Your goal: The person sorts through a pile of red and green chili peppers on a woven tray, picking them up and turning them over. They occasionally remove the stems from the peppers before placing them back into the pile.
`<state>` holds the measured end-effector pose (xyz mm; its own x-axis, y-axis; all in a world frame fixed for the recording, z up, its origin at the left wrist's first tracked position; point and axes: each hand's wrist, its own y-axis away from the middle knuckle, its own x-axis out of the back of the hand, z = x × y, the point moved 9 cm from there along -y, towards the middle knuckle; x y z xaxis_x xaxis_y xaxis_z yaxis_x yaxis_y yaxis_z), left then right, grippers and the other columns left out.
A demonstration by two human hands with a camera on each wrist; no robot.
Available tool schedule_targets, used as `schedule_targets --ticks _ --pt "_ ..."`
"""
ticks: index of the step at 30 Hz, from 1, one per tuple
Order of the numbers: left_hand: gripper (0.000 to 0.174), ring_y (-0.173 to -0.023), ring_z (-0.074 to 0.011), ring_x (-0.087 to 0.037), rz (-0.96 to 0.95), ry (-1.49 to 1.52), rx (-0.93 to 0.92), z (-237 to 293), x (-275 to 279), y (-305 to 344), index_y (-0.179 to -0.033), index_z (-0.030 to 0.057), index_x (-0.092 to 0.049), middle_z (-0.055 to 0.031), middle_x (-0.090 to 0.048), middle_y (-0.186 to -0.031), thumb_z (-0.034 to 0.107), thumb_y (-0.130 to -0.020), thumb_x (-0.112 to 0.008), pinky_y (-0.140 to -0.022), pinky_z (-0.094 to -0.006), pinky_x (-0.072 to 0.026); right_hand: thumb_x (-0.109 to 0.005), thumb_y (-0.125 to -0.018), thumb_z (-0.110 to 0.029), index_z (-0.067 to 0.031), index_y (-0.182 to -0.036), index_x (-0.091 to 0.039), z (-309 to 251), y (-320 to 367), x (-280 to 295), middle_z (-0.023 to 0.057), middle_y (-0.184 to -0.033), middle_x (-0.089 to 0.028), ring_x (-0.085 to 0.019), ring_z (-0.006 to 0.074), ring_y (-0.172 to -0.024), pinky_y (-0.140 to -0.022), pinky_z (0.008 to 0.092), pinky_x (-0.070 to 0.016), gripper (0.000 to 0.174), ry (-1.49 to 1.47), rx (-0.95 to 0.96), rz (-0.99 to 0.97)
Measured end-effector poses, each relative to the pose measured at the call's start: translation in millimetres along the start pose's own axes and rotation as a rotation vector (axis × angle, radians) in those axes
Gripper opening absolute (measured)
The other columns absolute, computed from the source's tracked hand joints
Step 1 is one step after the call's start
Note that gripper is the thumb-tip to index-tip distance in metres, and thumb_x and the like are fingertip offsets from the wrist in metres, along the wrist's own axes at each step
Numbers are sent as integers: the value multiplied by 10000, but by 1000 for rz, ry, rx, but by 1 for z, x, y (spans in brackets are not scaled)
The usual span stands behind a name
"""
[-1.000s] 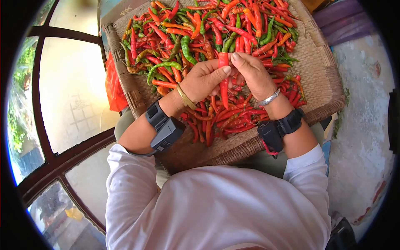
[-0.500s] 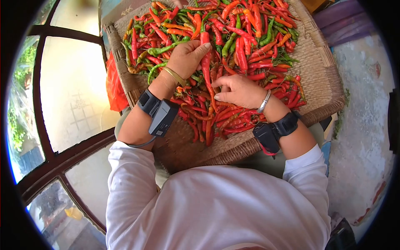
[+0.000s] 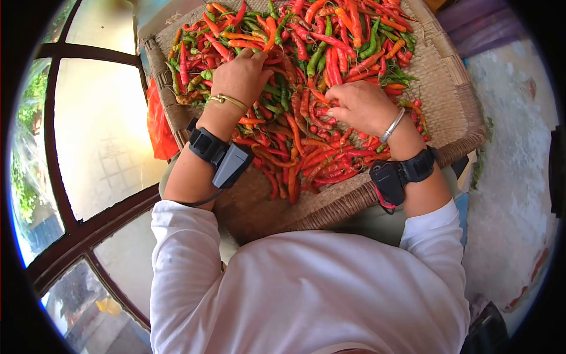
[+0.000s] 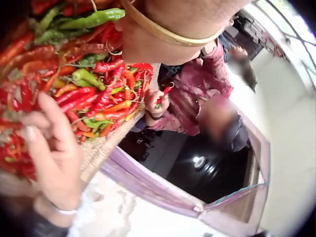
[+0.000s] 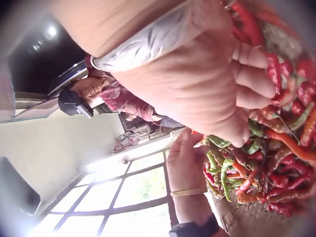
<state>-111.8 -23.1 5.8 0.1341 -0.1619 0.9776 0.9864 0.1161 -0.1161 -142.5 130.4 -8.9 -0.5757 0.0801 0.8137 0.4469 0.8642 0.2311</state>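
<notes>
Red, orange and green chili peppers (image 3: 330,44) lie heaped across a woven tray (image 3: 454,88). My left hand (image 3: 240,79) is over the left part of the heap, its back up and its fingertips down among the chilies. The palm side of that hand is hidden in the head view, and I cannot tell whether it holds a chili. At the heap's right side my right hand (image 3: 367,107) hovers palm down with loosely bent fingers. In the left wrist view the right hand (image 4: 57,153) shows its thumb and fingers apart, with nothing between them.
Another person's hand (image 4: 157,101) holds a red chili at the tray's far edge. A red plastic bag (image 3: 159,127) hangs beside the tray's left rim, near a framed window (image 3: 100,130). A pale wall-like surface (image 3: 516,165) lies to the right.
Earlier both hands met on one long red chili, then the left hand held it alone. Now the left hand is farther left and that chili no longer shows. The right hand moved right and slightly forward.
</notes>
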Motion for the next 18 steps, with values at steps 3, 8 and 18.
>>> schedule_targets --ticks 3,8,18 --pt "270 -708 -261 -585 -17 -117 51 0 -4 0 -927 112 -564 -58 -554 -839 308 -742 -579 -576 -363 -484 -580 -711 -210 -40 -834 -564 22 13 26 151 -755 -590 -569 312 -750 -663 407 -447 211 230 -76 95" --pt "249 -720 -258 -585 -1 -72 -69 9 -10 1 -919 117 -561 -54 -551 -859 275 -728 -586 -566 -363 -484 -567 -724 -178 -61 -951 -556 43 23 37 163 -844 -584 -559 311 -801 -706 393 -442 256 293 -205 73" --pt "272 -747 -237 -582 -216 -125 -129 30 -31 8 -966 129 -559 -62 -557 -879 208 -708 -594 -585 -338 -488 -560 -744 -160 -94 -1066 -514 19 2 -23 143 -916 -497 -509 302 -885 -765 386 -424 332 115 -41 -105"
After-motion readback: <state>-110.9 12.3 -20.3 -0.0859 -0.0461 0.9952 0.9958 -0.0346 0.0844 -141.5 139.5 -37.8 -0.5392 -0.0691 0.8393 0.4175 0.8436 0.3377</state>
